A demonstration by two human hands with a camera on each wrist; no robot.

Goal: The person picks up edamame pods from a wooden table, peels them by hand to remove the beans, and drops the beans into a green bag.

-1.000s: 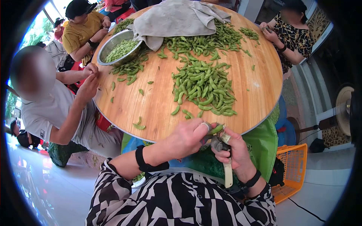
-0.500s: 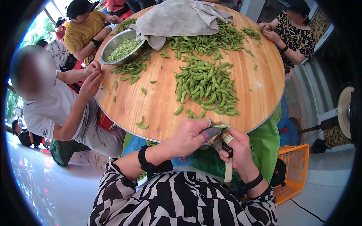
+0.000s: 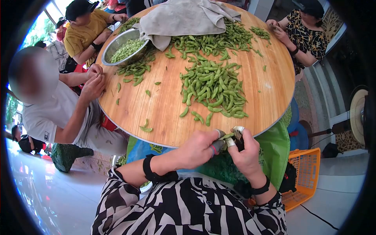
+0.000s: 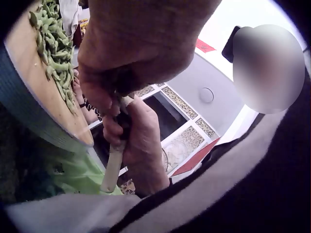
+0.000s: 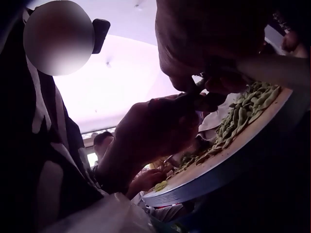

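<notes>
My left hand [image 3: 197, 147], with grey covers on its fingertips, pinches a green soybean pod [image 3: 226, 136] just past the table's near edge. Close against it is my right hand [image 3: 247, 156], whose thumb and a finger wear white wraps at the pod's other end. In the left wrist view the right hand's fingers curl round a tool with a pale handle [image 4: 112, 170]; its working end is hidden. A loose heap of soybean pods [image 3: 213, 86] lies on the round wooden table [image 3: 156, 102] ahead of both hands.
Beyond the heap, a grey cloth [image 3: 182, 23] covers more pods. A metal colander [image 3: 127, 49] of shelled beans stands at the left. People sit around the table. Below its near edge hangs a green bag [image 3: 274, 149], with an orange crate [image 3: 305, 176] at the right.
The right hand has turned, its back now facing up, and the tool's pale handle has gone out of sight in the head view. Both hands stay close together at the table's edge.
</notes>
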